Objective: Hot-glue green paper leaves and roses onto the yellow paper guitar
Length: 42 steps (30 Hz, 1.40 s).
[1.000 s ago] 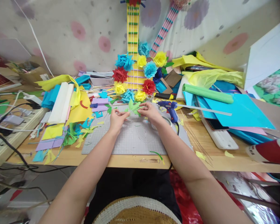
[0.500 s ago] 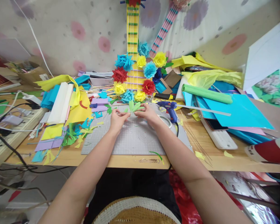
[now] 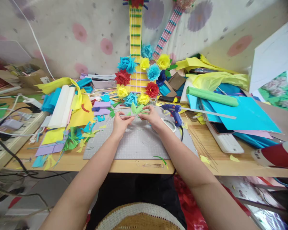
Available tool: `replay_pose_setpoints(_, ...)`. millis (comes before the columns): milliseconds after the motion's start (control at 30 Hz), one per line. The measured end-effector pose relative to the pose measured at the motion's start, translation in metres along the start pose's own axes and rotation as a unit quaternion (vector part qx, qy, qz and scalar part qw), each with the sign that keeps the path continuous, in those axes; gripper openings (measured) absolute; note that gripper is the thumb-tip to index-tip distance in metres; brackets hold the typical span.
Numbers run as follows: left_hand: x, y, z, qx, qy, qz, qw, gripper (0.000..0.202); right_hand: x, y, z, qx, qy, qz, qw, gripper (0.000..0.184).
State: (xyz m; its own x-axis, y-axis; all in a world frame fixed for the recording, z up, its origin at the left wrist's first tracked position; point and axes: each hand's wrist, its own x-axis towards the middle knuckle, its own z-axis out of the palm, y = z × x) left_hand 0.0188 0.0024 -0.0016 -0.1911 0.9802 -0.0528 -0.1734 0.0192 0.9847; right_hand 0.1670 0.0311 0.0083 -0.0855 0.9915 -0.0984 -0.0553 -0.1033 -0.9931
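Above the grey cutting mat [image 3: 134, 143], a light green paper leaf sprig [image 3: 135, 109] stands up between my two hands. My left hand [image 3: 121, 124] pinches low at the sprig's left side, thumb and forefinger together; the thin stem there is too small to see clearly. From the right, my right hand [image 3: 152, 118] closes its fingertips around the sprig's lower right part. Darker green paper leaves [image 3: 112, 112] lie just left of my left hand. A blue glue gun [image 3: 174, 112] and a roll of tape [image 3: 169, 124] rest right of my right hand.
A yellow paper guitar [image 3: 135, 38] with paper flowers stands behind the mat. Paper scraps [image 3: 72, 140] and a power strip [image 3: 16, 127] are on the left. Blue sheets [image 3: 249, 111], a green paper roll [image 3: 212, 96] and a red-and-white cup [image 3: 276, 155] occupy the right.
The leaf sprig has turned slightly, and its upright leaf now leans a little left. Both hands have stayed almost in place.
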Motion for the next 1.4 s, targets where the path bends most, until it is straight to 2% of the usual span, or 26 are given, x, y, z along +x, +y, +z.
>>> replay_pose_setpoints(467,0.002,-0.0004,0.0014,0.022,0.026,-0.005,0.999,0.054,0.001,0.0022,0.0014,-0.007,-0.005,-0.006,1.0,0.049)
replay_pose_setpoints(833,0.005,-0.0065,-0.0008,0.032,0.015,0.013,0.999,0.053,0.0014,0.0019,0.0033,-0.012,-0.004,-0.001,1.0,0.051)
replay_pose_setpoints(1033,0.0048,-0.0065,-0.0001,0.013,0.011,0.005,1.0,0.055,0.0024,0.0037,0.0019,-0.009,-0.011,-0.012,1.0,0.057)
replay_pose_setpoints(1400,0.0033,-0.0041,0.0009,0.002,0.014,-0.011,1.0,0.059,0.0027,0.0049,-0.0008,0.011,-0.034,-0.016,0.999,0.057)
